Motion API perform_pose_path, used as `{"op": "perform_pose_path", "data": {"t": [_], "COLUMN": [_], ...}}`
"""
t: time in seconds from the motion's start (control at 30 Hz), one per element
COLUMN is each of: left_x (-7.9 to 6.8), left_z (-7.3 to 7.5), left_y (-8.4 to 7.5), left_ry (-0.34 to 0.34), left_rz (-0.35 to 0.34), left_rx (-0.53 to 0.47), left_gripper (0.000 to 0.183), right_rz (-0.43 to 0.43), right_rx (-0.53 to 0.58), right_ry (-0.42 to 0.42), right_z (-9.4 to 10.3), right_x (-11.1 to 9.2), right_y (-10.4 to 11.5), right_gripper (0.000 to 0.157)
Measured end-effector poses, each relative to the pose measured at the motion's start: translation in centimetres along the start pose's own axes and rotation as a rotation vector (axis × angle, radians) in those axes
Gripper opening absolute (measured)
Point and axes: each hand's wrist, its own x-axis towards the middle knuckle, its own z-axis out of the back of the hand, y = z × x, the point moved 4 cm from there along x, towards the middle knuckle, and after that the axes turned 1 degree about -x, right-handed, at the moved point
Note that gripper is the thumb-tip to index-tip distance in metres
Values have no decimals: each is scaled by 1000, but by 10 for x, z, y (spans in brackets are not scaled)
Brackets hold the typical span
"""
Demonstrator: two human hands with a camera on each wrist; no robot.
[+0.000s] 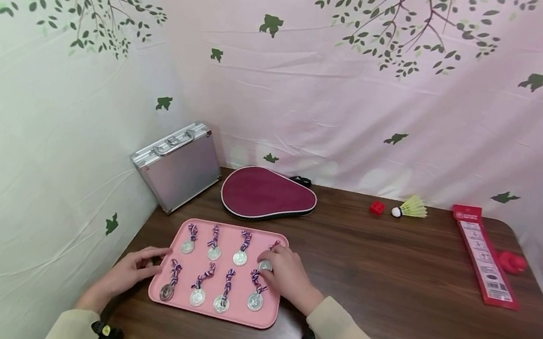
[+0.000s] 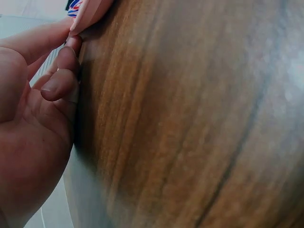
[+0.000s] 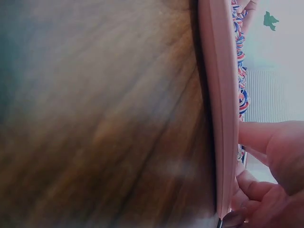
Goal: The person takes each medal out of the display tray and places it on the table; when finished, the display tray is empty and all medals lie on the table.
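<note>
A pink tray (image 1: 262, 320) lies on the table with several silver medals in two rows, each with a knotted red, white and blue ribbon. My right hand (image 1: 291, 275) reaches over the tray's right rim. Its thumb and fingers pinch the medal (image 1: 265, 265) at the far right corner, partly hiding it. At the left rim, my left hand (image 1: 131, 272) touches the tray edge with thumb and fingertips, fingers loosely bent. Nearest to it lies a darker medal (image 1: 166, 292) in the front row. In the right wrist view, the tray's side wall (image 3: 223, 109) hides most medals.
A silver case (image 1: 181, 172) stands at the back left beside a maroon paddle cover (image 1: 268, 195). Farther right are a red brick (image 1: 377, 207), a yellow shuttlecock (image 1: 412, 207), a long red package (image 1: 486, 258) and a red object (image 1: 513, 262). Printed curtains (image 1: 279, 107) enclose the table.
</note>
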Motion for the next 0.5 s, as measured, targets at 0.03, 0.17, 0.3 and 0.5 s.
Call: {"op": "perform_pose_path", "data": {"t": [0.03, 0.17, 0.3, 0.5], "left_x": [0, -2, -2, -1], "left_z": [0, 1, -1, -1], "left_y": [0, -1, -2, -2], "left_ry": [-1, -9, -9, -10], "left_rz": [3, 18, 22, 36], "left_rx": [-1, -13, -37, -25], "left_gripper": [43, 44, 44, 44], "right_rz": [-5, -17, -18, -53], "right_rx": [0, 15, 72, 275], "right_ry": [2, 4, -2, 11], "right_z": [-1, -3, -4, 2], "right_x": [1, 3, 3, 2], "right_y": [0, 1, 0, -10], "right_gripper": [18, 17, 19, 26]}}
